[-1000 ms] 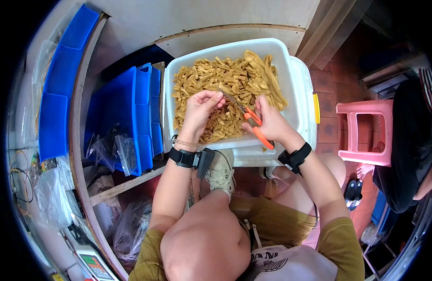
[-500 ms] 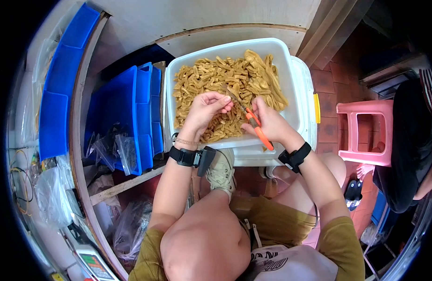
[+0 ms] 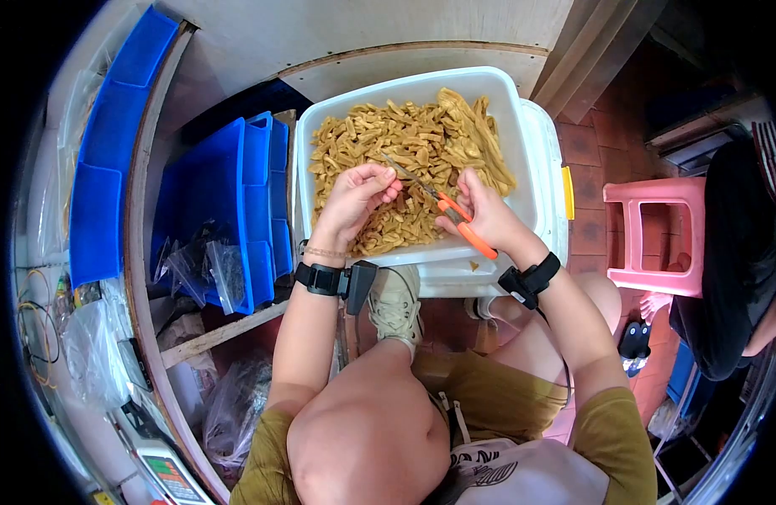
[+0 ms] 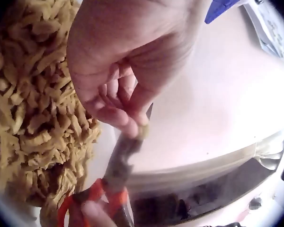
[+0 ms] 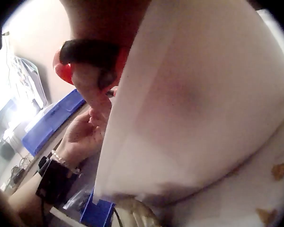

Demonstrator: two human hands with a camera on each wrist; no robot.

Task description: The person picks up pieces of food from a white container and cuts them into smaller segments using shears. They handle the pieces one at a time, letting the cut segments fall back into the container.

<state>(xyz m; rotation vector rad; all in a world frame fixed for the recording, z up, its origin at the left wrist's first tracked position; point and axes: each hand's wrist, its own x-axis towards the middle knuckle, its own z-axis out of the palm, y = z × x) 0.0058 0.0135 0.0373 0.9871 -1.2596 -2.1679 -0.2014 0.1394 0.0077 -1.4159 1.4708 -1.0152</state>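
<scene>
A white tub (image 3: 305, 151) holds many yellow-brown strips (image 3: 362, 126), with longer uncut-looking pieces at its right end. Over it, the right hand (image 3: 482, 215) grips orange-handled scissors (image 3: 459, 220), whose blades point toward the left hand (image 3: 358, 198). In the left wrist view, the left hand (image 4: 132, 66) pinches a small yellowish piece (image 4: 143, 131) between thumb and finger, right at the blades (image 4: 120, 158). The right wrist view shows the red-orange handle (image 5: 64, 71) around the fingers, and the left hand (image 5: 83, 137) beyond; the tub wall hides the blades.
Blue bins (image 3: 207, 194) stand left of the tub, with plastic bags inside. A white lidded box (image 3: 546, 168) lies beneath the tub. To the right are a pink stool (image 3: 699, 240) and a seated person in black (image 3: 733, 252). A shoe (image 3: 394, 311) is just below the tub.
The left hand moved right, then back left and slightly down. The scissors now look more widely spread than half a second ago, with a blade tip showing above the left fingertips.
</scene>
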